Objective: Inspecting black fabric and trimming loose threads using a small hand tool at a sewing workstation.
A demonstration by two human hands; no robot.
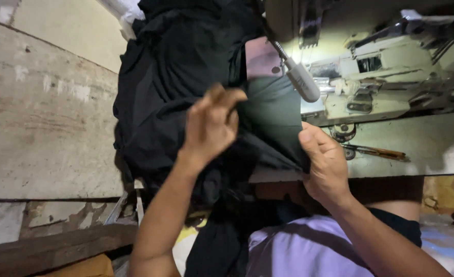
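No packages or signs legible. Black cloth (175, 87) heaped left of the sewing machine (391, 66), spilling off the table edge (432, 149). Left hand (211, 125) curled, fingers bunching the cloth from above. Right hand (327, 161) half closed below the machine, thumb and fingers pinching the cloth's edge. White lamp (303, 81) above.

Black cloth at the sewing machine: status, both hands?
Left hand gripping black cloth, fingers bunched. Right hand pinching its edge at the table. Sewing machine and lamp just beyond; scissors beside.
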